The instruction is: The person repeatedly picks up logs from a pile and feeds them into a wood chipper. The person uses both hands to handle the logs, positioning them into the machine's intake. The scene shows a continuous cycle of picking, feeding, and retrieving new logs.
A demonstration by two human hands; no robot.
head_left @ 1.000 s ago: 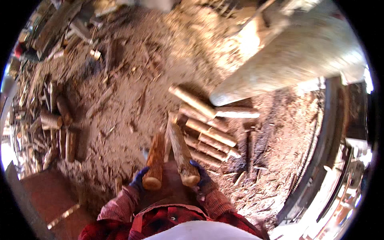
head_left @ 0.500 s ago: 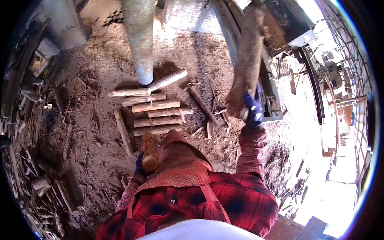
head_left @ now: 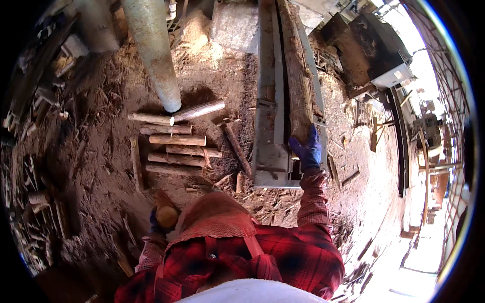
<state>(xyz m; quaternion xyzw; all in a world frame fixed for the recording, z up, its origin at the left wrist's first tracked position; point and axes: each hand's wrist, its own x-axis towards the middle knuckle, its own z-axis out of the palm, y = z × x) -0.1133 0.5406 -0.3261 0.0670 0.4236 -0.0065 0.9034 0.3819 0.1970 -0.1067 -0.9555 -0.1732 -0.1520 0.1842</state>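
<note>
A long rough-barked log (head_left: 297,81) lies lengthwise on a grey metal machine bed (head_left: 268,141). At its near end, my right hand (head_left: 308,151) in a blue glove straddles the wood, thumb on the left and fingers along the right side. Low on the left, my left hand (head_left: 155,222), also gloved in dark blue, is closed around a short log (head_left: 165,214), whose pale cut end faces up. Most of the left fingers are hidden by that log. The short log is beside my reddish-brown apron (head_left: 217,217).
Several short peeled logs (head_left: 177,139) lie in rows on the debris-strewn dirt floor (head_left: 106,177). A thick rusty pipe (head_left: 151,55) slants down above them. A dark boxy metal machine (head_left: 366,48) stands far right, and scrap wood (head_left: 43,202) is piled at the left.
My right hand has brought the long log down onto the metal bed and now sits at its near end. The left hand and short log have moved slightly left and lower in view.
</note>
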